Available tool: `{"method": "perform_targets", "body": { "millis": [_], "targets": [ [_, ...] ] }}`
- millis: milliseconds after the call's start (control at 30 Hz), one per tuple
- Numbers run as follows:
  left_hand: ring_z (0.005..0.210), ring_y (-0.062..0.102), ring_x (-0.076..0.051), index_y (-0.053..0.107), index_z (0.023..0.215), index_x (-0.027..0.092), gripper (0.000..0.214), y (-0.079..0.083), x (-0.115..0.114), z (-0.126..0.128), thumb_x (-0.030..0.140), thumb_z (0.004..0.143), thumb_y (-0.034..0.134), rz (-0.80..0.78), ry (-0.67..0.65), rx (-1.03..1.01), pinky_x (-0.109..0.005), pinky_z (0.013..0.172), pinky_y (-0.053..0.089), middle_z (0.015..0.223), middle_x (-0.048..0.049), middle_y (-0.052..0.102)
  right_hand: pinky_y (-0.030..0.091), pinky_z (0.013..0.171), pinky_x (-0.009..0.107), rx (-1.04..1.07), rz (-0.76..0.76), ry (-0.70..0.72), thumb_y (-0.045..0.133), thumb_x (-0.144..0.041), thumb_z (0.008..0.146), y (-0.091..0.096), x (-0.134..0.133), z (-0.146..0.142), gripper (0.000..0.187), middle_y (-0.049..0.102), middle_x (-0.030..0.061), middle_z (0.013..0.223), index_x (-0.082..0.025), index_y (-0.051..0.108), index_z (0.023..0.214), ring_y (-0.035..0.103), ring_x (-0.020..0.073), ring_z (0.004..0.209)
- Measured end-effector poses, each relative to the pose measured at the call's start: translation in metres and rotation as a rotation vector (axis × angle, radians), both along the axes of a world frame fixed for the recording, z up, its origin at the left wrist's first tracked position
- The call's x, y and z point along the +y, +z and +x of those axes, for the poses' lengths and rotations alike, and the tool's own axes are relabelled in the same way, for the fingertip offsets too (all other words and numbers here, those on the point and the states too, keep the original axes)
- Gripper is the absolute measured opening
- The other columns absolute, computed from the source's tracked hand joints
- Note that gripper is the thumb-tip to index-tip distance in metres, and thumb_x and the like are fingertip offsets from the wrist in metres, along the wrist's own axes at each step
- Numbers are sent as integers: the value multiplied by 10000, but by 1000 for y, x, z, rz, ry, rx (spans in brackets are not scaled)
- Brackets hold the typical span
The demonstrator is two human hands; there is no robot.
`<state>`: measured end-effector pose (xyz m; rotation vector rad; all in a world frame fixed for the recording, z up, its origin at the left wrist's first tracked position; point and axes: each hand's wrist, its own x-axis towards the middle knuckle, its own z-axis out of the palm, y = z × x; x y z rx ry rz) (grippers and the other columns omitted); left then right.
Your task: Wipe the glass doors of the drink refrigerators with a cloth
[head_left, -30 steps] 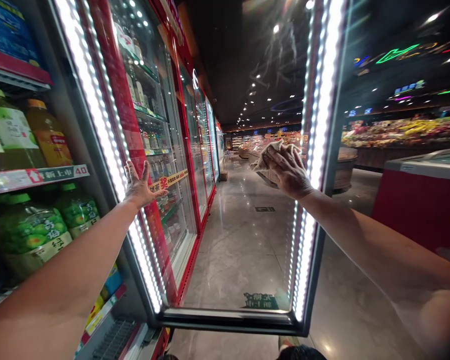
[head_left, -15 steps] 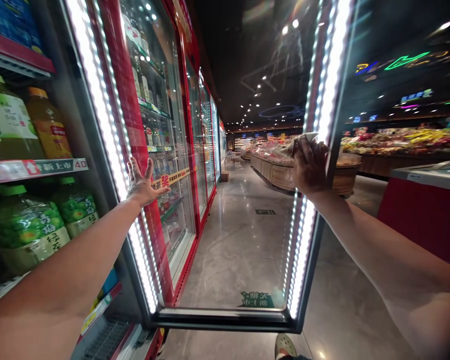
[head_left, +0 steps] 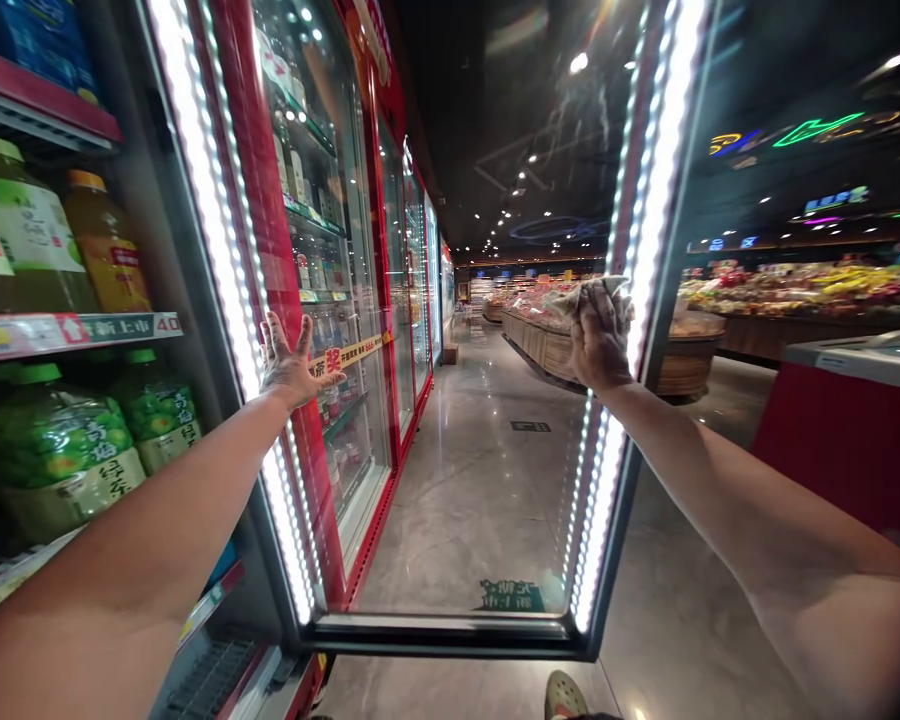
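A glass cooler door (head_left: 450, 636) stands swung out in front of me, with bright LED strips down both sides. My left hand (head_left: 291, 368) rests on the door's left side by the light strip, fingers spread and nothing in them. On the right side of the pane, my right hand (head_left: 601, 340) presses a crumpled greyish cloth (head_left: 579, 296) against the glass beside the right strip. The cloth shows above and around the fingers; its underside is hidden.
Left of me, cooler shelves (head_left: 75, 336) hold bottled drinks, with green-capped bottles (head_left: 60, 440) below. Red-framed coolers (head_left: 390, 300) line the aisle beyond the glass. Produce stands (head_left: 540, 340) and a red chest (head_left: 840, 430) are at right. A shoe (head_left: 566, 694) shows below the door.
My right hand and the cloth have shifted slightly left across the glass, away from the right light strip. The left hand keeps its place on the door.
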<state>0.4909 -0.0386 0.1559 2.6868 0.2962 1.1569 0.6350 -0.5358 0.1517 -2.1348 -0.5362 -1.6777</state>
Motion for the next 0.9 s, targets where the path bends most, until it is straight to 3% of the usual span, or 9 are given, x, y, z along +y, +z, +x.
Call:
{"method": "perform_targets", "body": {
  "millis": [67, 167, 267, 367, 500, 667, 800, 900],
  "targets": [
    [1587, 71, -360, 213, 1643, 283, 1183, 1, -1, -1, 655, 686, 802, -17, 0, 6, -496, 1220, 371, 1710, -86, 204, 187, 1270, 586, 15, 30, 11, 363, -280, 1010, 4, 7, -2, 497, 456, 131, 1590, -203, 488, 1485, 301, 269, 1529],
    [1587, 57, -369, 215, 1643, 279, 1181, 1, -2, -1, 643, 687, 805, -25, -11, -2, -504, 1221, 368, 1714, -85, 194, 217, 1261, 579, 54, -22, -9, 342, -260, 1018, -7, 11, -10, 486, 482, 133, 1573, -225, 518, 1469, 331, 281, 1516],
    [1588, -1, -364, 187, 1649, 281, 1193, 0, -2, 0, 642, 691, 800, -16, -13, -14, -520, 1238, 332, 1721, -83, 165, 234, 1266, 546, 86, -144, -58, 343, -224, 1010, -13, 2, -19, 510, 437, 157, 1601, -182, 505, 1492, 306, 297, 1531],
    [1580, -68, -369, 152, 1654, 277, 1227, 0, -2, 0, 666, 682, 791, 1, 7, -21, -554, 1265, 247, 1730, -85, 114, 201, 1272, 586, 56, -220, -124, 407, -181, 967, 1, -14, -23, 559, 387, 175, 1627, -111, 465, 1519, 270, 342, 1541],
    [1571, -94, -394, 150, 1655, 260, 1236, 0, -4, -1, 672, 680, 787, 2, 20, -17, -572, 1249, 268, 1734, -91, 79, 134, 1283, 604, -2, -156, -175, 421, -194, 958, 12, -26, -22, 607, 373, 122, 1645, -165, 406, 1564, 231, 351, 1551],
    [1584, -31, -380, 126, 1657, 282, 1235, -1, -4, -1, 648, 687, 797, -24, -6, -20, -533, 1229, 332, 1733, -82, 96, 129, 1272, 625, 20, -10, -128, 384, -221, 981, -6, -11, -13, 541, 408, 235, 1596, -52, 476, 1487, 225, 358, 1554],
    [1591, 13, -360, 113, 1657, 286, 1234, -3, -1, 2, 659, 692, 785, -22, -20, -40, -497, 1229, 341, 1733, -77, 106, 169, 1262, 594, 38, 43, -65, 331, -282, 1024, 15, 9, -9, 519, 421, 208, 1596, -129, 460, 1503, 277, 295, 1533],
    [1591, 6, -357, 95, 1657, 297, 1240, -5, 1, 4, 668, 692, 781, -15, -18, -50, -496, 1232, 335, 1732, -71, 111, 220, 1228, 623, 64, 88, -29, 347, -343, 1026, 27, 22, -12, 511, 430, 158, 1602, -213, 461, 1508, 304, 314, 1514]
  ]
}}
